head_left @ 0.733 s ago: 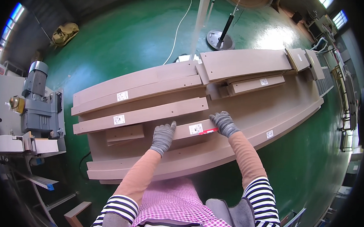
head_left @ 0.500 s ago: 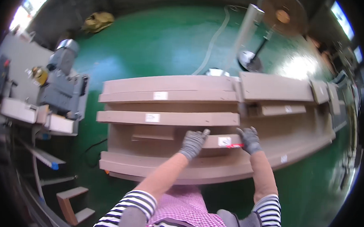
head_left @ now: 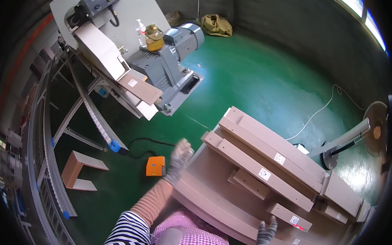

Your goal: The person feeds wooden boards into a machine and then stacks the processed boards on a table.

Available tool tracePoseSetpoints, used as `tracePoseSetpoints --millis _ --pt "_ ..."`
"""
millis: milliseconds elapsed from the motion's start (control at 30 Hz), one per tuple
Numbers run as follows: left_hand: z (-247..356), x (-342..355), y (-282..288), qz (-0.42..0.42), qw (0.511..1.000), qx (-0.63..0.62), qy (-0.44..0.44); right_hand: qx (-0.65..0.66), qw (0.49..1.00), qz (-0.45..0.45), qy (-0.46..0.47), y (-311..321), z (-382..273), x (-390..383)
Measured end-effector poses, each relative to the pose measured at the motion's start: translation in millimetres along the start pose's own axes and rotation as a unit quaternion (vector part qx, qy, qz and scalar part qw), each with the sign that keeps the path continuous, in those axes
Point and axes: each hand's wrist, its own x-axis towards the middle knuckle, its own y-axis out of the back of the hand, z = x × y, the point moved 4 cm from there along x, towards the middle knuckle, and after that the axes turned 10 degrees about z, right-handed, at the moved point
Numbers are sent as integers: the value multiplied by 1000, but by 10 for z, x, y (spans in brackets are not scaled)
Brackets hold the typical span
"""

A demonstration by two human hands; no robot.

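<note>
My gloved left hand point(head_left: 181, 159) is raised at the left end of a stack of brownish panels, its fingers loosely bent and holding nothing visible. My gloved right hand point(head_left: 266, 230) has its fingers apart just below a short panel point(head_left: 284, 214) with a white label and a red mark. A long narrow labeled board point(head_left: 246, 162) lies above it on a wide curved panel point(head_left: 206, 191), with two small boards point(head_left: 250, 185) beside it.
A grey machine with motor point(head_left: 182, 41) and a labeled board point(head_left: 143, 87) stands at upper left beside roller conveyor rails point(head_left: 87, 109). An orange pedal point(head_left: 155, 166), cable and U-shaped piece point(head_left: 76, 170) lie on the green floor. A fan point(head_left: 374, 128) and post stand at right.
The view has swung left toward the machine. My left hand has left the short labeled panel and moved out to the stack's left end; my right hand has slipped below that panel.
</note>
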Motion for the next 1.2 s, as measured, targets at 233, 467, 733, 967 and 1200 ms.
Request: tracePoseSetpoints --millis 233,467,733,967,1200 --pt "640 2121 847 238 876 -308 284 66 948 -157 267 -1358 -2318 -265" --pt "488 2652 1207 252 887 -309 234 181 917 -184 304 -1791 -3404 -354" --pt "484 26 -90 -41 951 -192 239 451 851 -263 63 -1869 -3848 -191" --pt "621 -1183 -437 -133 971 -90 178 418 868 -209 -166 -1384 -2396 -414" --pt "255 -1443 -469 -107 883 -183 419 367 895 -195 -159 -1 -894 -432"
